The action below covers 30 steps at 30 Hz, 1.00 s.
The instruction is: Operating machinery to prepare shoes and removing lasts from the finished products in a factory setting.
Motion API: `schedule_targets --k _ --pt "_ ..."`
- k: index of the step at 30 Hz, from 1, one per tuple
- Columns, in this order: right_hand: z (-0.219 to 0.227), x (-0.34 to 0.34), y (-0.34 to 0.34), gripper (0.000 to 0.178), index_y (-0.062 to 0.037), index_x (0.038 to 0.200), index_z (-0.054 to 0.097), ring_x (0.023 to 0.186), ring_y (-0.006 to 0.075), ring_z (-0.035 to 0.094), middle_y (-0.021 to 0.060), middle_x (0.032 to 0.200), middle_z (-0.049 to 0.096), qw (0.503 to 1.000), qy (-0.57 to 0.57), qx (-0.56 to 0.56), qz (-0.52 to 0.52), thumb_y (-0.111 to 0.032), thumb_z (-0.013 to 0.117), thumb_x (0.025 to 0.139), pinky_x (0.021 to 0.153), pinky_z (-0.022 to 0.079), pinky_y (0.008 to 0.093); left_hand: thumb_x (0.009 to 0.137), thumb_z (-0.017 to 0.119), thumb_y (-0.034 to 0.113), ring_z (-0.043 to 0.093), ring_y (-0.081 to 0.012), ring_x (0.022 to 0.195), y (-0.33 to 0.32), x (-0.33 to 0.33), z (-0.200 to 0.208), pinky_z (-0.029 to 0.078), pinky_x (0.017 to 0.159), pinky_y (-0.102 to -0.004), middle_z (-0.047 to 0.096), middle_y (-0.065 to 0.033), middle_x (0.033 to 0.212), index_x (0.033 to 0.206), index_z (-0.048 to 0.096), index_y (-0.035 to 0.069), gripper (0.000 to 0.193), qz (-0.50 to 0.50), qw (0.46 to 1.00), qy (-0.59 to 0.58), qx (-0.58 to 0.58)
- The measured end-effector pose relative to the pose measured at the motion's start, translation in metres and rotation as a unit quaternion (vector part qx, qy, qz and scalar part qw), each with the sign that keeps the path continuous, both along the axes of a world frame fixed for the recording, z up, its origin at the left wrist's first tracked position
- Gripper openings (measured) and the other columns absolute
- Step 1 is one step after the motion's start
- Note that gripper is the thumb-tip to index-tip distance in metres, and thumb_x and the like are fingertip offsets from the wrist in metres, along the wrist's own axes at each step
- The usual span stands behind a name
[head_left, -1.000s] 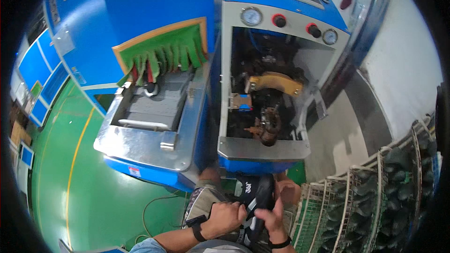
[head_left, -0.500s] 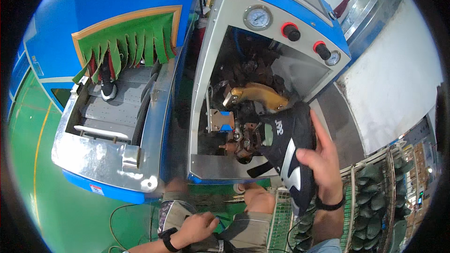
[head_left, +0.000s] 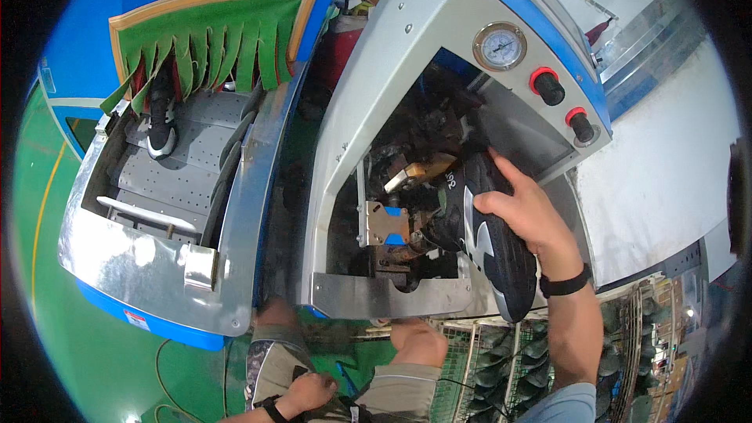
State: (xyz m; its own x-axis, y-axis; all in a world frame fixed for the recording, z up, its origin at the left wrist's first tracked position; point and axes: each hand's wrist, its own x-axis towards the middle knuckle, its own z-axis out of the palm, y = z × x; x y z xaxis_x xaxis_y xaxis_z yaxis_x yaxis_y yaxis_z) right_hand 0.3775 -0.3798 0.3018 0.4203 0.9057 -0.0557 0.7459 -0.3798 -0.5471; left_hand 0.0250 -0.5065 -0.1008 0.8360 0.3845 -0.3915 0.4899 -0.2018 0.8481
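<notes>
My right hand (head_left: 533,215) grips a black shoe (head_left: 501,254) with silver-grey side stripes, its thumb on the side and fingers round the back. The shoe tilts, one end reaching into the opening of a grey and blue machine (head_left: 392,298). Inside, beside it, are a yellow curved pad (head_left: 423,172) and a metal plate with blue parts (head_left: 388,224). Low over my lap, my left hand (head_left: 313,390) is closed with fingers curled; whatever it may hold is hidden.
At left, another black shoe (head_left: 162,125) lies on a perforated conveyor (head_left: 168,176) under a green fringed curtain (head_left: 211,43). A gauge (head_left: 500,46) and black knobs (head_left: 548,88) project from the machine front. Wire racks (head_left: 509,364) with several dark green pieces stand at lower right.
My right hand has turned the shoe so its sole side shows more, and its end is deeper in the machine opening. The view has shifted. The conveyor shoe is further out from the curtain.
</notes>
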Motion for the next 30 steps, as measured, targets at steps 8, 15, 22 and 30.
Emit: schedule_targets --k 8,15,22,30 --pt "-0.050 -0.012 -0.085 0.096 0.0065 0.156 0.031 0.125 0.0210 0.060 0.0202 0.137 0.062 0.988 0.060 0.132 0.056 -0.015 0.079 0.076 0.108 0.043 0.0333 0.099 0.056 0.038 0.068 -0.0469 0.082 0.026 0.030 0.089 0.055 0.073 -0.0513 0.069 -0.0261 0.082 0.098 0.071 0.002 0.039 0.145 0.985 -0.080 -0.036" --pt "-0.160 -0.052 -0.190 0.094 0.0047 0.153 0.038 0.125 0.0286 0.061 0.0176 0.139 0.059 0.773 0.587 0.229 -0.067 -0.014 0.073 0.068 0.110 0.046 0.0386 0.099 0.069 0.022 0.062 -0.0114 0.074 0.029 0.078 0.158 0.050 0.066 -0.0301 0.062 -0.0045 0.074 0.108 0.055 0.001 0.026 0.365 0.824 -0.348 -0.260" --pt "-0.224 -0.128 -0.208 0.073 -0.0025 0.147 0.047 0.124 0.0341 0.062 0.0174 0.142 0.059 0.521 0.760 0.344 -0.180 -0.029 0.066 0.082 0.106 0.052 0.0476 0.089 0.081 0.018 0.070 -0.0209 0.100 0.026 0.058 0.200 0.054 0.082 -0.0342 0.071 -0.0181 0.114 0.101 0.057 0.000 0.033 0.166 0.964 -0.196 -0.070" --pt "-0.205 -0.115 -0.228 0.085 -0.0059 0.152 0.040 0.130 0.0327 0.057 0.0169 0.144 0.055 0.608 0.733 0.280 -0.120 -0.019 0.076 0.076 0.108 0.050 0.0446 0.093 0.076 0.019 0.072 -0.0265 0.102 0.018 0.059 0.174 0.056 0.084 -0.0338 0.069 -0.0169 0.128 0.107 0.067 -0.002 0.027 0.233 0.929 -0.285 -0.045"
